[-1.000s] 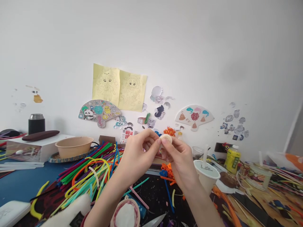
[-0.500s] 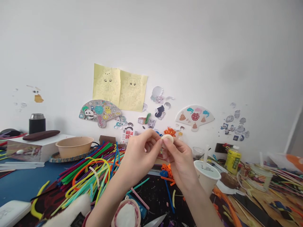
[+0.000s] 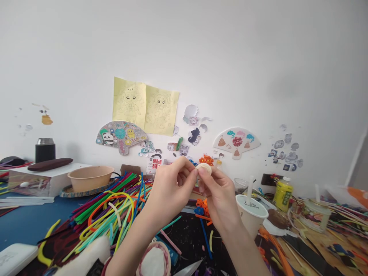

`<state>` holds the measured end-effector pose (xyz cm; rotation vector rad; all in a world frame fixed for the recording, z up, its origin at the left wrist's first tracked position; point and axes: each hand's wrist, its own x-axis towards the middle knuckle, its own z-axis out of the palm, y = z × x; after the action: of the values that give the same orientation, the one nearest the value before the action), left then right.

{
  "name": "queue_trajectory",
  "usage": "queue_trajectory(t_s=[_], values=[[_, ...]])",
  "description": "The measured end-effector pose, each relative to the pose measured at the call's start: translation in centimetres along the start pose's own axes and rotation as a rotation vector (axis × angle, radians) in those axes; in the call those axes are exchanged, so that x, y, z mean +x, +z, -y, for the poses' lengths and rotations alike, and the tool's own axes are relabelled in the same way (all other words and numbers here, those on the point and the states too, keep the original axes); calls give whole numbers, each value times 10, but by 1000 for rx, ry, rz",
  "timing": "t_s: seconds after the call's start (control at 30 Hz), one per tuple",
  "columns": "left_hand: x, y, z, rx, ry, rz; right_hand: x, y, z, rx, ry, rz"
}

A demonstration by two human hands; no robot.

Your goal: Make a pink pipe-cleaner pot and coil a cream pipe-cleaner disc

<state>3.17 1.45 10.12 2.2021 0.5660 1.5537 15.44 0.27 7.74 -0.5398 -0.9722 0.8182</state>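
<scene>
Between my fingertips, raised above the table, is a small cream coiled disc [image 3: 205, 167], which looks like a tightly wound pipe cleaner. My left hand [image 3: 172, 186] pinches its left edge between thumb and forefinger. On the near face and right side, my right hand [image 3: 222, 197] grips it with the thumb in front and the fingers behind. Part of the disc is covered by the fingers. Beyond the hands, an orange fuzzy piece [image 3: 207, 159] partly shows. Below them lie orange and blue pipe cleaner pieces [image 3: 202, 209].
Many coloured pipe cleaners [image 3: 115, 214] are heaped on the left. A lidded paper cup [image 3: 251, 214] with a straw stands close to my right forearm. Scissor blades [image 3: 188, 269] and a round pink-rimmed container [image 3: 154, 260] are at the front. A tan bowl [image 3: 90, 178] sits back left.
The disc and my right hand have shifted very slightly to the right. Both hands keep their pinch on it.
</scene>
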Motion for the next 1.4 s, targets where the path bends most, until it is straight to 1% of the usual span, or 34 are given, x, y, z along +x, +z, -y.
queue_trajectory(t_s=[0.2,0.47,0.63,0.77,0.9,1.03,1.23,1.4], values=[[1,0,0,-14,-4,-2,0,-1,-1,-22,3,-41],[0,2,-1,-16,6,-4,1,0,-1,-45,-15,-32],[0,4,-1,-63,-26,-9,0,0,0,-38,-36,-57],[-1,7,0,-99,-27,-17,-1,0,1,-22,-53,-46],[-2,11,0,-191,-57,-28,-1,1,2,-6,-73,-41],[-2,14,-1,-269,-82,-42,-1,2,2,24,-63,-71],[-1,17,2,-325,-109,-63,-2,4,3,54,-44,-83],[-3,20,7,-298,-127,-82,-2,4,0,67,-23,-98]])
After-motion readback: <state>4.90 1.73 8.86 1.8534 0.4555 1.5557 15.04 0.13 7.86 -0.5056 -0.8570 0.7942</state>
